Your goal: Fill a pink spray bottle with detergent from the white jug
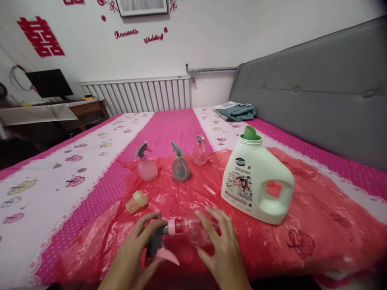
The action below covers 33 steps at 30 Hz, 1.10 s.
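Observation:
My left hand (137,245) is closed around the grey and pink trigger head (155,241) of a spray bottle. The clear bottle body (193,233) lies sideways in my right hand (222,245), fingers over its top and thumb below. The pink collar (171,226) sits at the bottle's neck; whether it is fully screwed on I cannot tell. Beyond my hands stand three more spray bottles: a pinkish one (148,170), a greyish clear one (180,169) and a smaller-looking one (200,154). A yellowish capped cup (136,201) lies tipped near my left hand.
To the right stands a large pale-green detergent jug (256,183), with a green spout at its uncapped mouth. Crinkled red plastic sheeting (105,237) covers the near part of the bed (172,125). Folded clothes (237,111) lie by the grey headboard (317,92).

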Tool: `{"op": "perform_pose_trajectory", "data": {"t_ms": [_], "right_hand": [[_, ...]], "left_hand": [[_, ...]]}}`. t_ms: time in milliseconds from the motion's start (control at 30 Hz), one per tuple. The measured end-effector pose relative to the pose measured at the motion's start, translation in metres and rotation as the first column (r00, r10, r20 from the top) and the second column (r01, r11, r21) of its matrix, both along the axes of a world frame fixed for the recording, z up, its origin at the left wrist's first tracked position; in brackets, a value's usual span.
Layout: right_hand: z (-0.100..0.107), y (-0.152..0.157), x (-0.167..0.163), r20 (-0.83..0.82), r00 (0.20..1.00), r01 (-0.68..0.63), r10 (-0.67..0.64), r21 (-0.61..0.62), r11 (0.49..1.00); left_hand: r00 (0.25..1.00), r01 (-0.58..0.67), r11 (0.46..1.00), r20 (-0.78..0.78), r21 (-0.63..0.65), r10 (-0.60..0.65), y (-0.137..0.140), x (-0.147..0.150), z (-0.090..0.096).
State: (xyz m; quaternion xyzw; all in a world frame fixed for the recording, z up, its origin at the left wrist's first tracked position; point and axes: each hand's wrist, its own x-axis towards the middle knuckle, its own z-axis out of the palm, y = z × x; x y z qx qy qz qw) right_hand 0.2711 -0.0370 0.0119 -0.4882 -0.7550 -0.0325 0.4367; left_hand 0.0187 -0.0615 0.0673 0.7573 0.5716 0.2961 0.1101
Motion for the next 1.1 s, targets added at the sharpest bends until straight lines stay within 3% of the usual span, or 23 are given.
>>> {"op": "perform_pose_trajectory", "data": {"t_ms": [233, 467, 567, 867, 1100], "right_hand": [[-0.006, 0.002, 0.005, -0.01, 0.998, 0.065, -0.065, -0.009, 0.998], [-0.001, 0.002, 0.006, 0.013, 0.994, 0.109, -0.109, 0.027, 0.994], [0.0, 0.003, 0.004, 0.009, 0.996, 0.09, -0.091, 0.046, 0.995], [-0.004, 0.004, 0.008, -0.104, 0.99, 0.097, -0.092, 0.045, 0.994], [-0.008, 0.008, 0.011, -0.205, 0.977, 0.047, -0.051, -0.02, 0.999]], "left_hand": [[0.997, 0.072, 0.997, -0.044, 0.031, -0.071, 0.002, 0.014, -0.004], [0.968, -0.115, 0.993, 0.222, -0.021, 0.116, 0.022, 0.038, 0.011], [0.943, -0.133, 0.987, 0.296, -0.093, 0.155, 0.033, 0.04, 0.017], [0.961, -0.011, 1.0, 0.277, -0.028, 0.018, 0.04, 0.044, 0.034], [0.98, 0.039, 0.998, 0.193, 0.054, -0.048, 0.041, 0.045, 0.034]]}}
